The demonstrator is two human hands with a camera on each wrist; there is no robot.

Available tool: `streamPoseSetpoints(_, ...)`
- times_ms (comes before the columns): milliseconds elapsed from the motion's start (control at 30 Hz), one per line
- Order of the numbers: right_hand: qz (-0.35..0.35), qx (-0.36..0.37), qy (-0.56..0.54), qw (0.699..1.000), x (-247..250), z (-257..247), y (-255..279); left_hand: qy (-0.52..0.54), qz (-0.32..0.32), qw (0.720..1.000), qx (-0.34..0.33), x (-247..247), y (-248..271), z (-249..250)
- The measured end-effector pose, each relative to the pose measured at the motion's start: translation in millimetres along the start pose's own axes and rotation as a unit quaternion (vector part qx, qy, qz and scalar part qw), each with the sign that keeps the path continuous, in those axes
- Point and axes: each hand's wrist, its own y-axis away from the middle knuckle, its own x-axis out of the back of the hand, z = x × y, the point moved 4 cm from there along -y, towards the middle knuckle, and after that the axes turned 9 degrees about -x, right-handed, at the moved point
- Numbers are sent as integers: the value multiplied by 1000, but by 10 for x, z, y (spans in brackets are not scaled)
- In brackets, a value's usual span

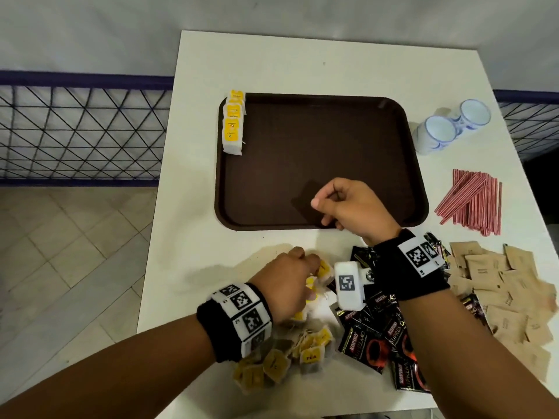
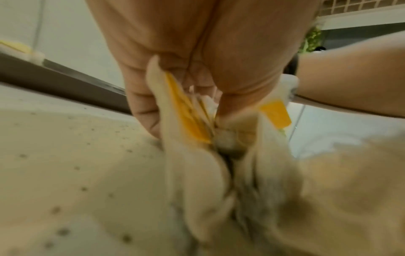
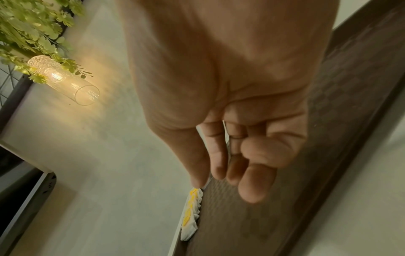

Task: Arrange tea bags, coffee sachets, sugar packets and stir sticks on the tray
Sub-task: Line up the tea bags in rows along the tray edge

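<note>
The left hand (image 1: pixel 284 285) clamps its grip on tea bags (image 2: pixel 186 117) from the worktop (image 1: pixel 211 237) pile, likely to extend the row (image 1: pixel 233 125) along the tray (image 1: pixel 317 225) edge. The right hand (image 1: pixel 351 207) hovers over the tray, fingers loosely curled, empty.

Tabletop (image 1: pixel 211 243): white. Tray (image 1: pixel 317 152): dark brown, finely textured. Tea bags in a row (image 1: pixel 233 125) at the tray's far-left edge: white with yellow tags. Loose tea bags (image 1: pixel 305 352) near the tray's front: pale, yellow tags. Coffee sachets (image 1: pixel 375 337): black, red and white lettering. Sugar packets (image 1: pixel 499 285): plain tan. Stir sticks (image 1: pixel 475 201): red-and-white striped. Cups (image 1: pixel 450 125): white, blue-rimmed. Wristbands (image 1: pixel 230 322): black, with black-and-white square markers.
</note>
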Motion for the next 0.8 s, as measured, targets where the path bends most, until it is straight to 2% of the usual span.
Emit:
streamPoseSetpoints(133, -73, 26, 8, 997, -54, -2, 96, 95, 82, 992, 20, 279, 45, -196)
streamPoseSetpoints(233, -118, 47, 4, 992, -95, -29, 171, 216, 144, 965, 42, 457, 114, -411)
streamPoseSetpoints(367, -86, 46, 11, 995, -129, -106, 105, 316, 211, 925, 21, 726, 161, -573)
streamPoseSetpoints(467, -75, 12, -1, 997, -205, -192, 55, 344, 242, 907, 5, 874, 181, -626)
streamPoseSetpoints(600, -126, -59, -98, 985, -352, -319, -8, 340, 266, 902, -22, 1008, 183, -702)
streamPoseSetpoints(800, -125, -28, -98, 987, -501, -548, -159, 349, 291, 891, 13, 1086, 159, -892)
